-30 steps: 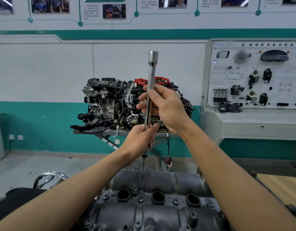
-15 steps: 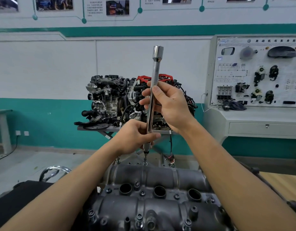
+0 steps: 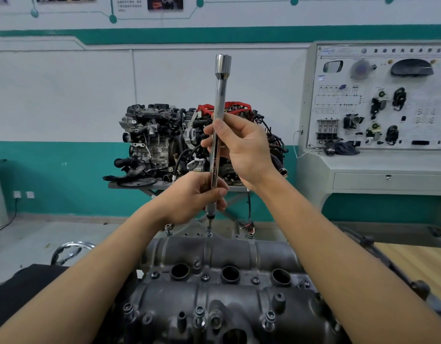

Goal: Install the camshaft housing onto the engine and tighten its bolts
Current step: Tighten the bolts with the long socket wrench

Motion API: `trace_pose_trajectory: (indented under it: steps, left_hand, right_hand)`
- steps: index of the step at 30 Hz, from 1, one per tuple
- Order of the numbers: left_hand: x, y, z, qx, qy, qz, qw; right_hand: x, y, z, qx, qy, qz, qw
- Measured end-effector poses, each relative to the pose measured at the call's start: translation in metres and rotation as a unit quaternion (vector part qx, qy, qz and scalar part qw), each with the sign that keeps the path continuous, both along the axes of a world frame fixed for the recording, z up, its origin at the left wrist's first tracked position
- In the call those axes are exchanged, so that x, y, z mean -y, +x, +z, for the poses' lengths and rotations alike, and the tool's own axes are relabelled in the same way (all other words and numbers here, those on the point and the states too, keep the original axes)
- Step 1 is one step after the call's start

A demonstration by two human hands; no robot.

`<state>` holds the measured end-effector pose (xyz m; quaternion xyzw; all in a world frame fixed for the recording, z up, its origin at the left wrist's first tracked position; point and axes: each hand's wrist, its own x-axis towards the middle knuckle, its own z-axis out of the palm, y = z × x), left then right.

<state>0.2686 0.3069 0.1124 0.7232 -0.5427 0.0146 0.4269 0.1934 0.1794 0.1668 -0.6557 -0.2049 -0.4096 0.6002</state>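
Left hand (image 3: 189,197): fingers curled round lower end of chrome extension bar (image 3: 220,95), thumb laid across its near side. Right hand (image 3: 241,150): half open, thumb and fingertips pinching bar at mid-shaft, palm off it. Bar nearly upright, top leaning slightly right, square-drive end uppermost. Lower tip sits on bolt (image 3: 209,230) at far edge of camshaft housing (image 3: 214,296). Housing lies near, centre, dark grey, three round bores along its middle. Display engine (image 3: 152,140) far behind, training panel (image 3: 378,100) far right.

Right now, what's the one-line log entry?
extension bar: tip on far bolt | left hand: grips bar low | right hand: grips higher | camshaft housing: under bar
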Motion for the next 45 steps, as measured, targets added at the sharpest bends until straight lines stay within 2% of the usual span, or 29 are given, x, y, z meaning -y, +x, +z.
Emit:
trace_pose_trajectory:
  steps: [9, 16, 20, 23, 26, 30, 33, 36, 38, 42, 45]
  left_hand:
    - [-0.006, -0.002, 0.003, -0.01, 0.003, -0.019, 1.0]
    - [-0.003, -0.002, 0.002, 0.007, 0.002, 0.007, 1.0]
    - [0.0, -0.006, 0.001, 0.001, -0.097, 0.038, 0.995]
    - [0.004, -0.013, 0.001, 0.04, -0.15, 0.08, 0.985]
    - [0.004, -0.015, 0.005, 0.048, -0.119, 0.075, 0.989]
    - [-0.002, -0.015, 0.01, 0.007, -0.033, 0.033, 0.999]
    - [-0.002, -0.016, 0.009, 0.035, -0.018, 0.06, 0.997]
    - [0.0, -0.02, 0.007, 0.093, -0.102, 0.135, 0.981]
    - [0.0, -0.021, 0.007, 0.118, -0.146, 0.135, 0.973]
    - [0.001, -0.023, 0.008, 0.106, -0.098, 0.037, 0.989]
    - [0.0, -0.022, 0.008, 0.071, -0.084, 0.032, 0.993]
  right_hand:
    - [-0.007, 0.003, -0.003, -0.013, -0.018, 0.013, 1.0]
    - [-0.006, 0.003, -0.003, -0.02, -0.002, 0.016, 1.0]
    - [-0.003, 0.003, -0.002, 0.015, 0.035, -0.043, 0.998]
    - [-0.004, 0.005, -0.005, 0.02, 0.046, -0.101, 0.994]
    - [-0.007, 0.006, -0.004, 0.005, -0.002, -0.111, 0.994]
    - [-0.001, -0.001, -0.001, -0.07, -0.06, 0.008, 0.996]
    - [0.002, 0.0, -0.001, -0.062, -0.074, -0.02, 0.995]
    - [0.003, 0.005, -0.003, -0.026, -0.044, -0.089, 0.995]
    - [0.004, 0.007, -0.004, -0.012, -0.033, -0.108, 0.994]
    - [-0.001, 0.003, -0.002, -0.044, -0.039, -0.014, 0.998]
    - [0.002, -0.003, 0.0, -0.085, -0.023, 0.035, 0.996]
